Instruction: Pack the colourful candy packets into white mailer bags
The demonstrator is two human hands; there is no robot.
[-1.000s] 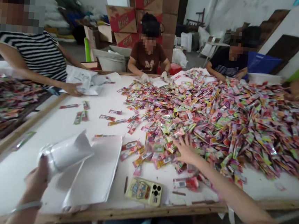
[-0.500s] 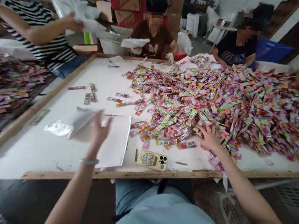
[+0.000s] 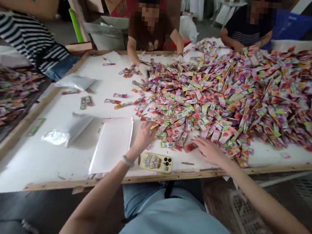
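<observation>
A large heap of small colourful sachets (image 3: 201,95) covers the middle and right of the white table. My left hand (image 3: 144,136) is at the heap's near left edge, fingers apart and touching or just over the outermost sachets. To its right, my right hand (image 3: 210,151) lies low by the front of the heap with fingers stretched out, close to a red sachet (image 3: 190,146). Both hands look free of any held thing. Between my wrists is a phone in a yellow cartoon case (image 3: 156,163). Left of my left hand lies a flat stack of white bags (image 3: 112,146).
Two filled silver-white bags (image 3: 67,131) lie at the left, among a few stray sachets. A wooden rim (image 3: 84,188) edges the table. Across it, a co-worker in brown (image 3: 155,33) has both hands at the heap. Another person in stripes (image 3: 29,36) stands at the left.
My left hand has moved right from beside the filled bag to the sachets. My right hand has shifted left. A second filled bag now lies farther back. The co-worker opposite no longer holds a white packet.
</observation>
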